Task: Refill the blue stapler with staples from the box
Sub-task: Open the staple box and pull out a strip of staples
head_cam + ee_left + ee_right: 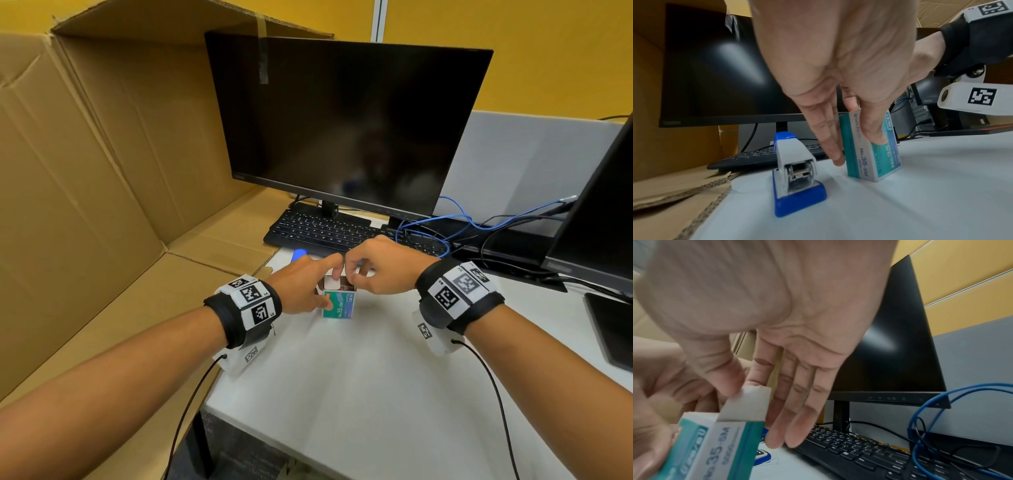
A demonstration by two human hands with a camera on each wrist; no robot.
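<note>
Head view: the left hand (301,284) is gripping the upright teal cardboard staple box (339,305) between thumb and fingers while the right hand (380,265) is pinching its white top flap (748,404). Lying at the box's ten o'clock is the blue-and-grey plastic stapler (795,173), just beside it on the white table (359,394).

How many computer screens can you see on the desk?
2. One big dark monitor stands behind the keyboard. A second monitor is cut off at the right edge. More could be out of view.

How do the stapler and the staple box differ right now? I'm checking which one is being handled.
The staple box stands on end, gripped by the left hand, while the blue stapler lies flat, untouched. The box's top flap is raised, pinched by the right hand; the stapler looks closed. Both sit on the white desk.
</note>
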